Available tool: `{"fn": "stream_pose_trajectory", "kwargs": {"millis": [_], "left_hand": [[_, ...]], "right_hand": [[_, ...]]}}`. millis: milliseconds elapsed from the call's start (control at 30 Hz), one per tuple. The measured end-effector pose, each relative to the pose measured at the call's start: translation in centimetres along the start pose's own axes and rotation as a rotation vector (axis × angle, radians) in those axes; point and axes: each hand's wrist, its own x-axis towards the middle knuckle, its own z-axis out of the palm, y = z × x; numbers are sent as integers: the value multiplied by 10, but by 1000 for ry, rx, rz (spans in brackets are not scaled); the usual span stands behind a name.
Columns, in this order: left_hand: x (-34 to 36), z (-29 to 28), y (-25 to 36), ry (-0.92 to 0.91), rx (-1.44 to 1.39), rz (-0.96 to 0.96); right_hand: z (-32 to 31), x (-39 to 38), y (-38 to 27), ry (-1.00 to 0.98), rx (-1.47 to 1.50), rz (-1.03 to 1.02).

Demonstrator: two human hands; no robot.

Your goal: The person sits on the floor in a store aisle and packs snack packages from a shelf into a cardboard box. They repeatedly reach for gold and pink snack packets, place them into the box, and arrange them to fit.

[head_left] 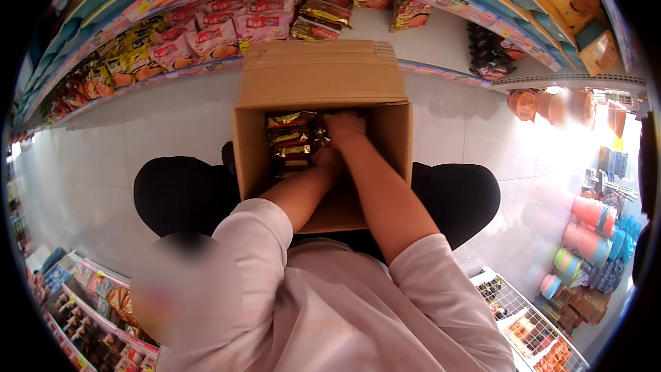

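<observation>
Between my knees an open cardboard box (249, 145) holds several shiny brown and gold snack packets (289, 136), lined up along its left side. Both my arms reach down into it. My right hand (346, 128) is curled at the far end of a short row of gold-brown packets (321, 132) near the box's middle. At the near end of that same row, my left hand (328, 158) is closed against the packets. The fingertips of both hands are partly hidden by the packets and by the hands themselves.
A low shelf (441, 48) in front carries pink bagged snacks (213, 38), yellow bags (124, 69) and brown packets (323, 14). Dark packets (489, 55) stand farther right. Stacked colourful tubs (589, 238) and a white wire rack (527, 317) are on the right. More shelving (103, 303) is behind left.
</observation>
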Motion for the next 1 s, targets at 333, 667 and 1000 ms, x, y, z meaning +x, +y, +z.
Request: {"fn": "stream_pose_trajectory", "kwargs": {"millis": [333,667,1000], "left_hand": [[38,83,-8,341,-210,163],[-13,44,-12,321,-146,182],[-36,27,-24,104,-10,263]], "right_hand": [[11,-5,-11,-140,282,148],[29,6,-3,-200,208,69],[60,15,12,-309,181,142]]}}
